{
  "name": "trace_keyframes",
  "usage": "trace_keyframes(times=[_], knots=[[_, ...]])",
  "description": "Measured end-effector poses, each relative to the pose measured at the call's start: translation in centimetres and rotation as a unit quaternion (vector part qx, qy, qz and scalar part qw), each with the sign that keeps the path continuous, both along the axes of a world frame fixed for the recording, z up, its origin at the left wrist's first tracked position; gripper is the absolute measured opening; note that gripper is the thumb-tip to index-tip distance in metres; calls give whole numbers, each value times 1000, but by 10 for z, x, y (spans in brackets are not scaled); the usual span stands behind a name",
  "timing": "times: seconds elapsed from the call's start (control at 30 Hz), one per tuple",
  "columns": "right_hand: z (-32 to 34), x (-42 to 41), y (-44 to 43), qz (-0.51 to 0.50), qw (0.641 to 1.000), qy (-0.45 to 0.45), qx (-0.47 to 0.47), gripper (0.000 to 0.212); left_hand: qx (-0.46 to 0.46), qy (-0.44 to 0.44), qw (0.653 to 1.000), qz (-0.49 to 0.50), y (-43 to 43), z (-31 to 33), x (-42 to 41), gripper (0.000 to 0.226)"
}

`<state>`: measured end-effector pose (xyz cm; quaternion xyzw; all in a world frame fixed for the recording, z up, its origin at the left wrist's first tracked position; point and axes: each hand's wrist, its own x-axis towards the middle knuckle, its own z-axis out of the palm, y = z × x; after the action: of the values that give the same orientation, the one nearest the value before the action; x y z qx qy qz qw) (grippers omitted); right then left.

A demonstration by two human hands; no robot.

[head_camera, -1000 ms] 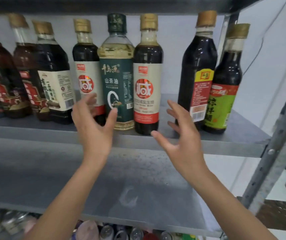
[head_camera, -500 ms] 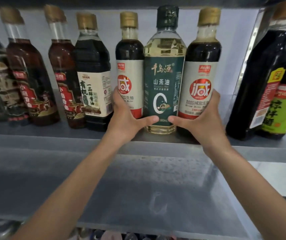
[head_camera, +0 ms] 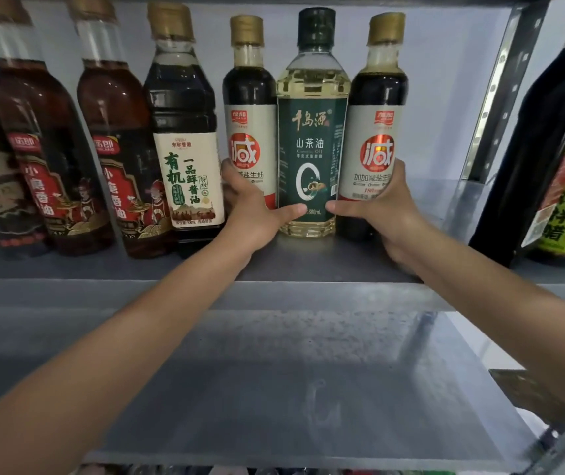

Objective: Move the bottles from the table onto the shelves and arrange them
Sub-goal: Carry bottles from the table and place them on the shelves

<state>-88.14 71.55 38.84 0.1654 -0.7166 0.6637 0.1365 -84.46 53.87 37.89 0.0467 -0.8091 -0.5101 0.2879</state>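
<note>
- Lower shelf [head_camera: 308, 389] is nearest, bare grey metal where it shows. Both forearms reach over it to the upper shelf [head_camera: 102, 269]. Anything that goes off that front lip probably lands here or drops past it.
- Left hand [head_camera: 253, 214]: fingers curled round the left soy bottle [head_camera: 250, 125], low on the label, with the thumb across the base of the oil bottle [head_camera: 311, 132].
- Right hand [head_camera: 390, 210]: mirror grip. Fingers are round the right soy bottle [head_camera: 377, 132], thumb tip on the oil bottle's base.
- The three bottles stand upright and touch side by side on the upper shelf, oil bottle in the middle, near the front edge. No desk in view.
- Risk: the grips are low and the bottles tall, so a quick shove at the base could tip one.
- Risk: only the two thumbs and its neighbours hold the oil bottle. An uneven squeeze could pop it forward toward the lip.
- Risk: the organic soy bottle [head_camera: 185, 138] sits just beside the left knuckles. Sliding left could pinch the fingers or knock it into the sesame oil bottles [head_camera: 109, 149].
- Right side has a gap before the dark bottle [head_camera: 548, 132], so less concern there.
- Can't tell how much depth is left behind the row.
</note>
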Motion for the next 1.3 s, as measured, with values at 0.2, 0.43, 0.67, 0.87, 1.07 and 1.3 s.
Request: trace_keyframes(times=[0.2, 0.43, 0.67, 0.87, 1.07, 1.3], knots=[[1, -11, -10, 7, 1000, -14, 10, 93, -1, -22, 1000, 17, -4, 6, -1, 127], [-4, -7, 0, 14, 996, -18, 86, 81, -9, -37, 999, 12, -2, 4, 8, 120], [-10, -10, 1, -88, 962, -23, 259, 78, -8, -79, 996, 32, 0, 5, 7, 109], [-9, -19, -15, -110, 959, -19, 260, 78, -1, -107, 992, 63, -3, 13, -9, 105], [-7, -26, -25, -119, 959, -25, 258, 78, 2, -117, 990, 79, -6, 14, -18, 103], [-6, -21, -23, -124, 952, -19, 280, 81, -38, -130, 986, 96, -1, 12, -9, 103]])
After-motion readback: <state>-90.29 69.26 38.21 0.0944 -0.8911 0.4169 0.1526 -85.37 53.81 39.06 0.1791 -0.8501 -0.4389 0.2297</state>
